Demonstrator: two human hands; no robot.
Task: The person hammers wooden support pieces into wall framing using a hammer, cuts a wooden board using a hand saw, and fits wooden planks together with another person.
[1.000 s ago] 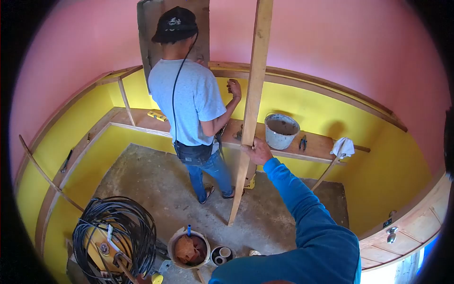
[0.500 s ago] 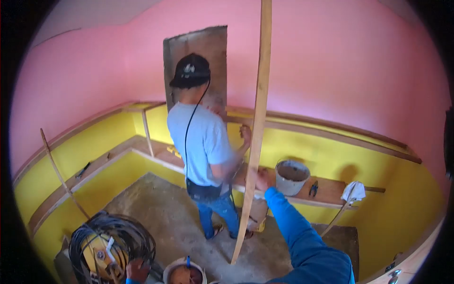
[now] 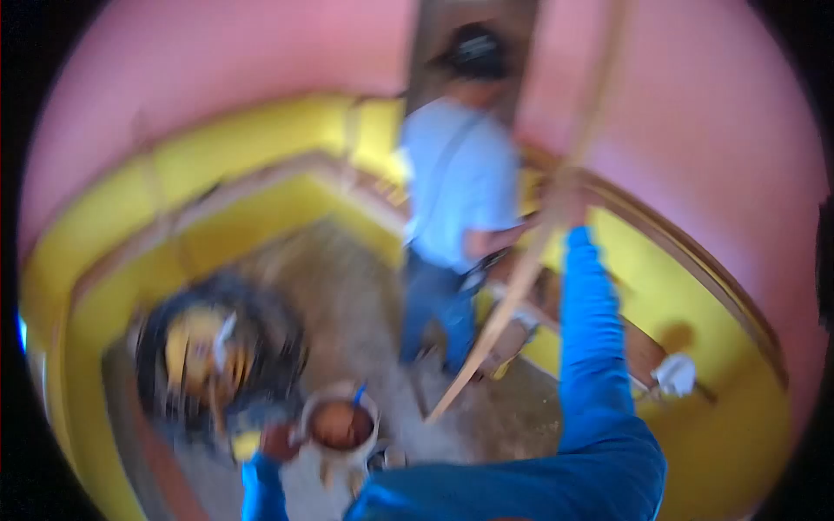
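Observation:
A long wooden batten (image 3: 508,311) leans across the view, its lower end near the floor and its top beyond the upper edge. My right hand (image 3: 570,201), at the end of an outstretched blue sleeve, is closed round its upper part, though blurred. Low on the left is my left hand (image 3: 280,443), beside the bucket (image 3: 375,415) that has brownish contents and a blue item at its rim. Motion smears the left fingers, so their grip does not show.
A person (image 3: 465,174) in a cap stands just left of the batten, by the wall shelf. Coiled black cable (image 3: 161,382) surrounds a yellow object (image 3: 193,343) on the floor at left. A white cloth (image 3: 675,374) hangs at the shelf's right end.
The view has swung down and left, and is blurred. My right hand now appears higher on the batten, which slants more. My left hand and the bucket have come further into view.

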